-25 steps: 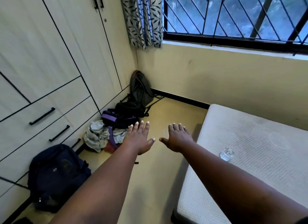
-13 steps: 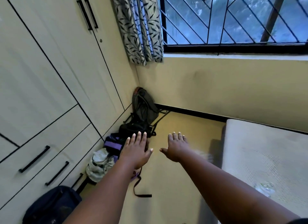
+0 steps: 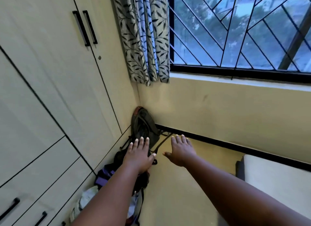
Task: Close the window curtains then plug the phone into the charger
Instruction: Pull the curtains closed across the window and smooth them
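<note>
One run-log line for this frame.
curtain: bunched left, window uncovered | left hand: open, empty | right hand: open, empty | phone: not visible

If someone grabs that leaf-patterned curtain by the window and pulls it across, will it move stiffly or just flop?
The curtain hangs in soft bunched folds, so it would probably flop and drape rather than hold shape. It looks like thin cloth, likely light to pull. Both the left hand and right hand are open and empty, well below it.
</note>
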`<state>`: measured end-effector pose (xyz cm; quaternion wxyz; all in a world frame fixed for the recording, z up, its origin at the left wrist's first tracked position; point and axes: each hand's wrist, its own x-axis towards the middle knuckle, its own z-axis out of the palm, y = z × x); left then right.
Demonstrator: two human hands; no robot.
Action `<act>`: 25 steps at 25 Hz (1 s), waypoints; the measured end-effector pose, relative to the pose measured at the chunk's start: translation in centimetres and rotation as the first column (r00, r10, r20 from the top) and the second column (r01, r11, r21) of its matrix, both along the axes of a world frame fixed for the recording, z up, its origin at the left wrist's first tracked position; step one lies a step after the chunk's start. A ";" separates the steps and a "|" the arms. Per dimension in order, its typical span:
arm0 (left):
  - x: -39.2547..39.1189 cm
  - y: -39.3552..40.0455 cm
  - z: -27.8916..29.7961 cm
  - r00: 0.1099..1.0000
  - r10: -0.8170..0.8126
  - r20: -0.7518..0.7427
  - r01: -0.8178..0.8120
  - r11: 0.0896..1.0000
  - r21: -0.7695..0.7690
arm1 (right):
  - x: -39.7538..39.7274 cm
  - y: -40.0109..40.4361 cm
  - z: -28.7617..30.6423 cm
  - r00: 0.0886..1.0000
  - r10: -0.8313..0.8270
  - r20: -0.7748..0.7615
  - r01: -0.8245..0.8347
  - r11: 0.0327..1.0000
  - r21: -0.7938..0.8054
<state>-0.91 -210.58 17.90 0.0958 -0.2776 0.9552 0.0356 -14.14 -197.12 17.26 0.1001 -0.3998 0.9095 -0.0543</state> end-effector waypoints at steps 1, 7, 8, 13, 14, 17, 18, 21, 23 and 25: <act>-1.6 -1.6 0.3 1.000 -0.020 -0.004 0.020 1.000 0.000 | -1.2 -1.3 0.3 1.000 0.000 -0.021 0.001 1.000 0.004; -11.4 -11.4 4.5 0.990 -0.106 -0.097 0.104 0.994 -0.027 | -8.3 -8.6 5.6 0.987 -0.092 -0.134 0.089 0.996 -0.029; -12.8 -12.7 5.1 0.988 -0.121 -0.099 0.118 0.992 -0.036 | -9.3 -9.5 6.5 0.982 -0.112 -0.149 0.106 0.993 -0.049; -20.1 -14.8 6.3 0.965 -0.247 -0.090 0.241 0.968 -0.075 | -13.8 -12.3 8.4 0.967 -0.173 -0.186 0.157 0.983 -0.097; -21.8 -15.1 6.6 0.954 -0.282 -0.104 0.273 0.957 -0.095 | -15.0 -13.0 8.5 0.965 -0.179 -0.192 0.160 0.981 -0.108; -26.9 -16.9 6.7 0.935 -0.311 -0.173 0.293 0.948 -0.124 | -19.6 -15.6 9.2 0.961 -0.196 -0.197 0.168 0.974 -0.150; -28.4 -17.5 6.5 0.936 -0.296 -0.192 0.278 0.953 -0.117 | -21.3 -16.6 9.2 0.961 -0.188 -0.201 0.158 0.975 -0.159; -32.4 -20.0 6.1 0.939 -0.255 -0.230 0.238 0.966 -0.097 | -26.2 -19.3 9.0 0.964 -0.158 -0.215 0.117 0.974 -0.192; -35.7 -22.0 6.8 0.937 -0.209 -0.280 0.185 0.977 -0.109 | -30.3 -21.2 9.1 0.964 -0.148 -0.220 0.100 0.971 -0.216; -38.9 -24.1 8.1 0.933 -0.168 -0.319 0.140 0.984 -0.109 | -34.5 -23.2 9.8 0.968 -0.112 -0.225 0.063 0.975 -0.214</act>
